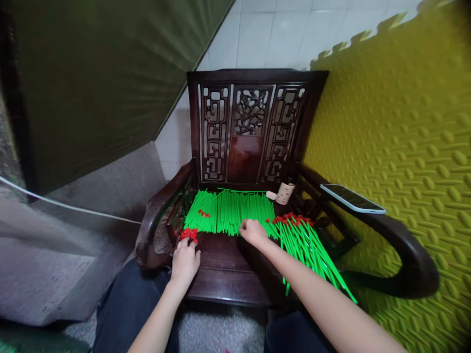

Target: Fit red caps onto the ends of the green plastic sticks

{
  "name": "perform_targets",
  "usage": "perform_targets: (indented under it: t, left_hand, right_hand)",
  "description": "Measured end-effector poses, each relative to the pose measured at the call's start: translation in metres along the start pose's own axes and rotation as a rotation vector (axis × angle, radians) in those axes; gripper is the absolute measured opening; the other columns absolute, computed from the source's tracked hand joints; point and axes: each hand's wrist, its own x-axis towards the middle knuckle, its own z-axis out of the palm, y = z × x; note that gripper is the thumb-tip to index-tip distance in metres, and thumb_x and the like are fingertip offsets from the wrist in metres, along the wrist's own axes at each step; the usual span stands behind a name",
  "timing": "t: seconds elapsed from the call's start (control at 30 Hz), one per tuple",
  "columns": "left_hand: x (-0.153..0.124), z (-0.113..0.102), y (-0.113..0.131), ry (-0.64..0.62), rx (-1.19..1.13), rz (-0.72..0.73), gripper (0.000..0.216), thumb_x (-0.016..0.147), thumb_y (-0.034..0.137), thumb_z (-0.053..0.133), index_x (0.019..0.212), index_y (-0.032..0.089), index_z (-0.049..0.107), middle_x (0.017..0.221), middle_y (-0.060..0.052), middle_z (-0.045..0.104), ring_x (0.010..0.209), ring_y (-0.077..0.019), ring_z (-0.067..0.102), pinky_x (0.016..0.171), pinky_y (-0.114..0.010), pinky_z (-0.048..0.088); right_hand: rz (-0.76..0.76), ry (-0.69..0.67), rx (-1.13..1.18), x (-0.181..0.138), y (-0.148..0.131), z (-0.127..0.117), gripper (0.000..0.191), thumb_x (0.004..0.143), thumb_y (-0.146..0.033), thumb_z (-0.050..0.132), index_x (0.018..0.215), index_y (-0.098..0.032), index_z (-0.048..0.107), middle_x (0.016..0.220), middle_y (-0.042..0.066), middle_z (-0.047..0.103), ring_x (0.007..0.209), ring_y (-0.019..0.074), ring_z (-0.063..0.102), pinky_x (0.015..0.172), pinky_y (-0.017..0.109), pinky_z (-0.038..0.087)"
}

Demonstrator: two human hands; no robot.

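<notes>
On the seat of a dark wooden chair [228,287], many thin green plastic sticks [200,220] lie side by side in a wide layer. My right hand [253,231] is closed at the near edge of that layer, its fingertips pinching at the end of a green stick. At the seat's left, my left hand [186,260] has its fingers stretched out and the thumb apart, with the fingertips touching a small heap of red plastic pieces [189,234]. Beyond my right wrist rests a bundle of green sticks with red tips [303,245], fanned toward me.
A few red pieces [204,213] lie on top of the green layer. A patterned cup with a dark lid [284,192] stands at the back right beside a small pale case [271,195]. A phone [352,198] rests on the right armrest. A yellow foam mat [390,127] leans at the right.
</notes>
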Motion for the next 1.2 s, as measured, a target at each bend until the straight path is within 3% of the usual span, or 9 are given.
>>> perform_targets:
  t: [0.23,0.37,0.53,0.67,0.87,0.93,0.97,1.07,1.2]
  left_hand:
    - [0.000,0.003,-0.002,0.018,-0.150,-0.067,0.029,0.072,0.006,0.053,0.096,0.015,0.068,0.127,-0.017,0.050,0.124,-0.0326,0.040,0.105,-0.040,0.028]
    - [0.001,-0.001,-0.001,0.054,-0.348,-0.116,0.033,0.066,-0.005,0.048,0.080,0.016,0.068,0.115,-0.014,0.058,0.121,-0.0298,0.044,0.105,-0.039,0.027]
    - [0.002,-0.010,0.012,0.079,-0.730,-0.193,0.025,0.065,-0.003,0.056,0.068,0.018,0.068,0.096,-0.009,0.065,0.109,-0.0258,0.054,0.101,-0.037,0.035]
    - [-0.008,-0.013,0.039,0.001,-1.119,-0.299,0.017,0.064,0.002,0.067,0.074,0.015,0.069,0.083,-0.008,0.069,0.086,-0.0203,0.064,0.082,-0.030,0.050]
    - [-0.054,-0.027,0.087,-0.085,-1.601,-0.476,0.018,0.078,0.000,0.050,0.081,0.013,0.063,0.083,-0.008,0.066,0.077,-0.0099,0.065,0.064,-0.014,0.052]
    - [-0.068,-0.037,0.101,-0.283,-2.038,-0.638,0.018,0.082,0.003,0.045,0.083,0.010,0.062,0.086,-0.010,0.065,0.080,-0.0103,0.064,0.059,-0.011,0.052]
    - [-0.074,-0.042,0.107,-0.358,-2.140,-0.681,0.019,0.082,0.003,0.044,0.084,0.010,0.062,0.086,-0.011,0.064,0.080,-0.0106,0.064,0.058,-0.010,0.053]
    - [-0.089,-0.052,0.120,-0.434,-2.161,-0.687,0.020,0.078,0.001,0.047,0.084,0.011,0.062,0.085,-0.010,0.063,0.077,-0.0122,0.064,0.057,-0.014,0.055]
    - [-0.108,-0.053,0.126,-0.497,-2.081,-0.668,0.016,0.073,0.001,0.051,0.077,0.010,0.063,0.080,-0.008,0.062,0.069,-0.0120,0.063,0.053,-0.014,0.055]
  right_hand:
    - [0.164,-0.062,0.550,-0.006,-0.002,-0.019,0.028,0.090,-0.030,0.055,0.115,-0.015,0.055,0.112,0.008,0.060,0.092,0.0194,0.062,0.077,0.039,0.053]
    - [0.183,-0.116,0.830,-0.020,-0.002,-0.043,0.028,0.090,-0.030,0.055,0.114,-0.015,0.055,0.111,0.007,0.060,0.092,0.0191,0.062,0.077,0.038,0.053]
    - [0.080,-0.092,1.129,-0.053,-0.010,-0.074,0.017,0.090,-0.024,0.053,0.102,-0.015,0.059,0.102,0.006,0.065,0.080,0.0145,0.064,0.069,0.030,0.053]
    - [-0.070,-0.041,1.283,-0.096,-0.021,-0.086,0.017,0.080,-0.018,0.060,0.097,-0.022,0.062,0.090,0.002,0.072,0.078,0.0121,0.066,0.068,0.023,0.050]
    - [-0.253,0.214,1.212,-0.157,-0.029,-0.077,0.022,0.070,-0.029,0.073,0.077,-0.021,0.054,0.079,0.002,0.074,0.091,0.0196,0.067,0.083,0.031,0.045]
    - [-0.270,0.224,1.178,-0.174,-0.027,-0.067,0.021,0.071,-0.031,0.073,0.075,-0.021,0.055,0.085,0.003,0.073,0.095,0.0207,0.065,0.085,0.033,0.046]
    - [-0.282,0.241,1.162,-0.181,-0.026,-0.062,0.019,0.071,-0.031,0.073,0.074,-0.021,0.057,0.088,0.004,0.072,0.095,0.0205,0.065,0.084,0.033,0.047]
    - [-0.344,0.298,1.139,-0.201,-0.021,-0.045,0.014,0.070,-0.025,0.074,0.070,-0.021,0.061,0.083,0.002,0.067,0.084,0.0169,0.063,0.075,0.027,0.050]
    - [-0.452,0.091,1.298,-0.213,-0.020,-0.033,0.017,0.072,-0.019,0.073,0.069,-0.020,0.056,0.075,-0.001,0.059,0.057,0.0102,0.058,0.054,0.023,0.048]
